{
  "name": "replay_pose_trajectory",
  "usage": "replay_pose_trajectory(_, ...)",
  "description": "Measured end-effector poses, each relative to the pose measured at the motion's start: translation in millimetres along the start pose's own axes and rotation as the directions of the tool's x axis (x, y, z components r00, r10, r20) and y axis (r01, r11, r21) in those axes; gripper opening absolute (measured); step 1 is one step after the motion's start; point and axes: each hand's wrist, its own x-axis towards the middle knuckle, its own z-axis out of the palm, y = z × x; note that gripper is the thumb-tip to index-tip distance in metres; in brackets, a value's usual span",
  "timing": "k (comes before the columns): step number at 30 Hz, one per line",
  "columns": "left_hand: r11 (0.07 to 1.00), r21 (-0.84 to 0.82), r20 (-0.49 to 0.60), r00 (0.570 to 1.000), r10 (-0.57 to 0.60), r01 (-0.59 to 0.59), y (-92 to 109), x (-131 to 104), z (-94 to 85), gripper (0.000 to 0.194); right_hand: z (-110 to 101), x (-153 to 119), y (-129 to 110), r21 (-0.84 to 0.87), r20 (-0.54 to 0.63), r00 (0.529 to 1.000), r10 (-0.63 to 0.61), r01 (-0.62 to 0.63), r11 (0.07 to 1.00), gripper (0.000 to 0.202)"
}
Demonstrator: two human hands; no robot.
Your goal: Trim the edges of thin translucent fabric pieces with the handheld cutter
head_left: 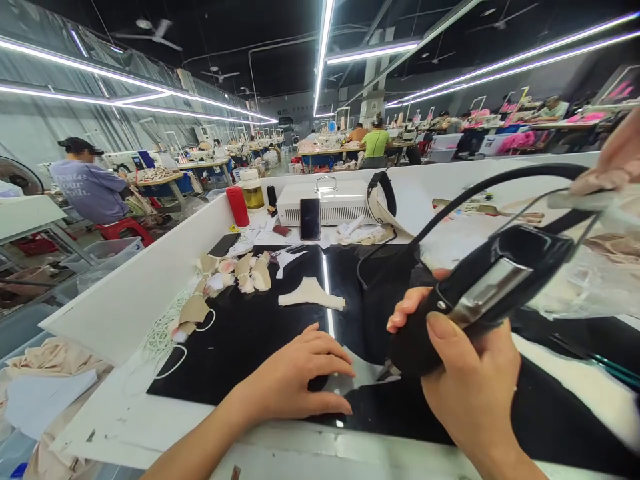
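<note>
My right hand (pixel 475 387) is wrapped round a black corded hand tool (pixel 410 343) with a silver lever along its body. Its narrow metal tip points down at a small pale, sheer fabric piece (pixel 367 373) on the glossy black work surface (pixel 240 360). Whether the tip touches the piece, I cannot tell. My left hand (pixel 310 373) rests on the left end of that piece, palm down with fingers stretched and apart. Beyond it lies a white, winged fabric piece (pixel 310 293). A smaller white cut piece (pixel 289 262) is further back.
Another person's hand (pixel 615 160) reaches in at the upper right by the tool's black cable (pixel 480 175). A white metal box (pixel 295 203), a propped phone (pixel 310 219) and a red spool (pixel 237 205) stand behind. Tied fabric bundles (pixel 245 272) and pale cord (pixel 167 327) lie left.
</note>
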Motion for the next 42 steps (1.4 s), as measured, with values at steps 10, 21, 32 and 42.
replay_pose_trajectory(10, 0.989, 0.139, 0.128, 0.99, -0.061, 0.043, 6, 8, 7.5, 0.057, 2, -6, 9, 0.003, 0.03, 0.999, 0.024, -0.024, 1.0, 0.034)
replay_pose_trajectory(21, 0.985, 0.166, 0.15, 0.986, -0.073, 0.047, 5, 8, 7.1, 0.054, 4, -9, 13, -0.016, 0.046, 0.999, -0.022, 0.023, 1.0, 0.024)
replay_pose_trajectory(32, 0.987, 0.155, 0.137, 0.989, -0.063, 0.041, 5, 7, 6.4, 0.051, -6, -3, 10, -0.037, -0.018, 1.0, -0.022, 0.021, 0.999, 0.023)
replay_pose_trajectory(42, 0.986, 0.161, 0.125, 0.99, -0.064, 0.043, 2, 5, 5.8, 0.051, -6, -4, 10, -0.035, -0.025, 1.0, -0.019, 0.018, 0.999, 0.024)
